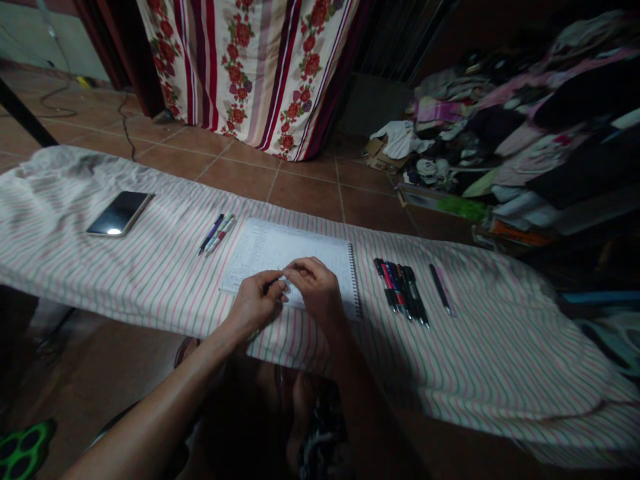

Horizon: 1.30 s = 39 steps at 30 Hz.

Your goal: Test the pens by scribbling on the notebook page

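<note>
My left hand [257,300] and my right hand [316,285] meet over the lower part of a spiral notebook [305,243], fingers pinched close together. Between the fingertips something small shows dark and pale; the fingers cover most of it and I cannot make out its kind. The notebook lies flat with handwriting on its page and its wire binding on the right. Left of it lie several pens [217,235] side by side. To its right is a group of mostly dark pens [401,291], with a black and a pink pen [442,289] a little farther right.
A tablet or large phone [120,213] rests at the left on the striped cloth [490,360] covering the long surface. Behind it hangs a flowered curtain [270,73] above the tiled floor [305,190]. A heap of clothes [520,127] fills the right background.
</note>
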Each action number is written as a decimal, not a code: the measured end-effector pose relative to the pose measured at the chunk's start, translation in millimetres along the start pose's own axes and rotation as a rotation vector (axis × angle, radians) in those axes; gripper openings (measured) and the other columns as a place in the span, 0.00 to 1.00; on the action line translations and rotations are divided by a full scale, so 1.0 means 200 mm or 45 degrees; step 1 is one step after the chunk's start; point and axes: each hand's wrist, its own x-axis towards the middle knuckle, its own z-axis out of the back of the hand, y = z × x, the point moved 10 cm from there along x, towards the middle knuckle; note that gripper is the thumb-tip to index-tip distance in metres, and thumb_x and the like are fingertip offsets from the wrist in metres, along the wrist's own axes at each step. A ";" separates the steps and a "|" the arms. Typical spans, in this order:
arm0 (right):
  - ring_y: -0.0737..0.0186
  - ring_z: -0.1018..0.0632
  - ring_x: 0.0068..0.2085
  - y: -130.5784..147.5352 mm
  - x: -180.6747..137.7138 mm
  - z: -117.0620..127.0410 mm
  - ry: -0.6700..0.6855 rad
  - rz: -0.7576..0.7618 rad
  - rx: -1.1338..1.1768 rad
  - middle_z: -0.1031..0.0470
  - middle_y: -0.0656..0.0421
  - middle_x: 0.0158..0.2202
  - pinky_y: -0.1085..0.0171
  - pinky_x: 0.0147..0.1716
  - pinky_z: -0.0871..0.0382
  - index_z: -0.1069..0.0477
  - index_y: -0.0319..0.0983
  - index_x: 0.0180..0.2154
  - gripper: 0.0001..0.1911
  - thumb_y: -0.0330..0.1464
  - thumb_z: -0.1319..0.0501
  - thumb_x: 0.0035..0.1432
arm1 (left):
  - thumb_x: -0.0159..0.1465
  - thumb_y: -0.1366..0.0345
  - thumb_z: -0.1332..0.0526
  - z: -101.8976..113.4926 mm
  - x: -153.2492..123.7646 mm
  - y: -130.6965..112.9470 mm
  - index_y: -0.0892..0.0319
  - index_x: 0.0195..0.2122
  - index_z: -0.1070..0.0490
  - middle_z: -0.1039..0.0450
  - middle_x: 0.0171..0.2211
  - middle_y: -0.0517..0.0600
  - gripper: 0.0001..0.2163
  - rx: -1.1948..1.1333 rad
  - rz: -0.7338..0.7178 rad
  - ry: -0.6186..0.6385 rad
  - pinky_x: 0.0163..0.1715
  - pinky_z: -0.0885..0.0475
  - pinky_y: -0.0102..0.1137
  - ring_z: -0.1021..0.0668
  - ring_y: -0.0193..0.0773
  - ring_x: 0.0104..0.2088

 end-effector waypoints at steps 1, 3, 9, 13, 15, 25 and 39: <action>0.66 0.26 0.30 -0.01 0.00 0.00 0.020 -0.010 0.021 0.29 0.60 0.29 0.67 0.31 0.32 0.29 0.40 0.26 0.06 0.36 0.39 0.49 | 0.57 0.64 0.43 0.00 0.00 0.00 0.64 0.40 0.27 0.25 0.25 0.50 0.13 -0.012 0.018 -0.002 0.30 0.28 0.30 0.24 0.35 0.26; 0.65 0.25 0.33 -0.01 0.00 -0.01 0.077 -0.019 0.057 0.26 0.59 0.32 0.67 0.35 0.31 0.27 0.40 0.29 0.07 0.36 0.41 0.51 | 0.57 0.64 0.43 0.00 0.00 0.00 0.64 0.38 0.27 0.26 0.25 0.49 0.11 -0.038 0.033 -0.001 0.29 0.28 0.30 0.24 0.34 0.25; 0.65 0.24 0.36 -0.03 0.00 -0.02 0.199 -0.012 0.086 0.25 0.58 0.36 0.65 0.39 0.30 0.26 0.39 0.36 0.09 0.30 0.42 0.51 | 0.57 0.64 0.43 0.01 0.01 -0.02 0.63 0.36 0.28 0.27 0.25 0.48 0.10 -0.052 -0.014 0.017 0.29 0.28 0.30 0.25 0.33 0.25; 0.65 0.23 0.35 -0.05 0.00 -0.02 0.206 -0.023 0.064 0.24 0.58 0.34 0.64 0.39 0.30 0.26 0.40 0.33 0.08 0.31 0.42 0.50 | 0.58 0.63 0.44 0.01 0.00 0.00 0.62 0.35 0.27 0.26 0.26 0.49 0.10 0.023 -0.023 0.036 0.31 0.28 0.30 0.24 0.34 0.26; 0.65 0.24 0.34 -0.05 0.00 -0.02 0.200 -0.025 0.046 0.24 0.59 0.34 0.65 0.38 0.30 0.26 0.40 0.33 0.07 0.32 0.42 0.50 | 0.58 0.63 0.44 0.01 0.00 0.00 0.62 0.35 0.27 0.26 0.26 0.49 0.10 0.074 -0.038 0.042 0.31 0.28 0.30 0.23 0.35 0.27; 0.66 0.24 0.31 -0.07 -0.01 -0.01 0.240 -0.070 -0.061 0.24 0.61 0.30 0.67 0.33 0.33 0.27 0.40 0.30 0.06 0.35 0.40 0.50 | 0.60 0.64 0.46 0.01 -0.02 -0.07 0.61 0.40 0.27 0.24 0.31 0.51 0.12 0.392 -0.171 0.023 0.32 0.28 0.30 0.22 0.36 0.29; 0.70 0.42 0.21 0.03 -0.01 0.00 0.082 0.133 -0.550 0.45 0.66 0.17 0.68 0.24 0.49 0.43 0.40 0.17 0.19 0.41 0.46 0.56 | 0.61 0.63 0.46 -0.02 -0.04 -0.08 0.59 0.50 0.31 0.23 0.30 0.49 0.16 0.368 -0.180 0.091 0.36 0.30 0.30 0.21 0.37 0.32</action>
